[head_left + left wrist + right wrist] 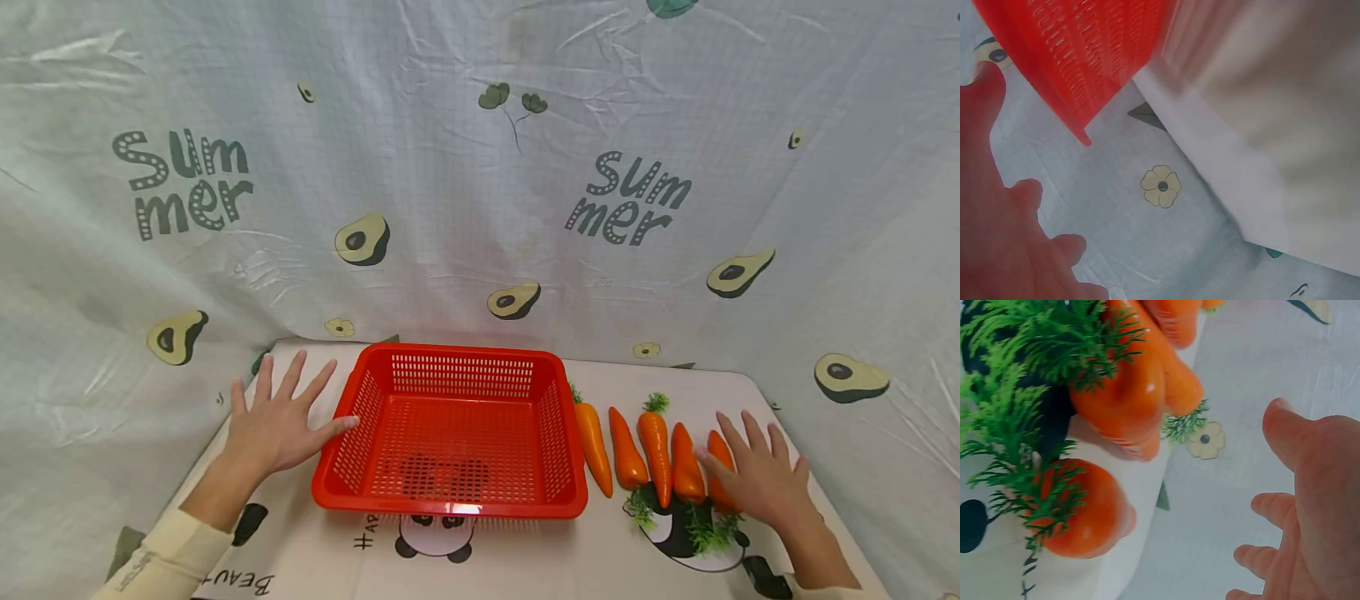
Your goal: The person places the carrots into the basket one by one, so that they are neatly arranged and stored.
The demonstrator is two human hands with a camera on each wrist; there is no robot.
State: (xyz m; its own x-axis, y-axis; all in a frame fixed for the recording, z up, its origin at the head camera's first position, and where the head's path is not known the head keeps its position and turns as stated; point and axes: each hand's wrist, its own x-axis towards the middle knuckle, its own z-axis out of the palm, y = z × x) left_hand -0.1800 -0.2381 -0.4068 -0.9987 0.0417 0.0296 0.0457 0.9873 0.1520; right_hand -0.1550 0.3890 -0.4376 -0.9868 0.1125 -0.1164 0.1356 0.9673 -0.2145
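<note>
A red plastic basket (pixel 450 506) with slotted walls stands in the middle of the table, nothing inside it. My left hand (pixel 273 429) is spread at its left side, the thumb tip overlapping the basket's rim in the head view. To the right of the basket lie several orange carrots (pixel 654 454) with green leafy tops, roughly side by side. My right hand (pixel 765 479), fingers spread, hovers over the rightmost carrot (pixel 1088 509) and hides part of it in the head view. Both hands hold nothing.
The white table (pixel 300 542) has printed pandas and lettering. Behind it and at both sides hangs a pale curtain (pixel 450 167) with avocado prints, close against the table's edges.
</note>
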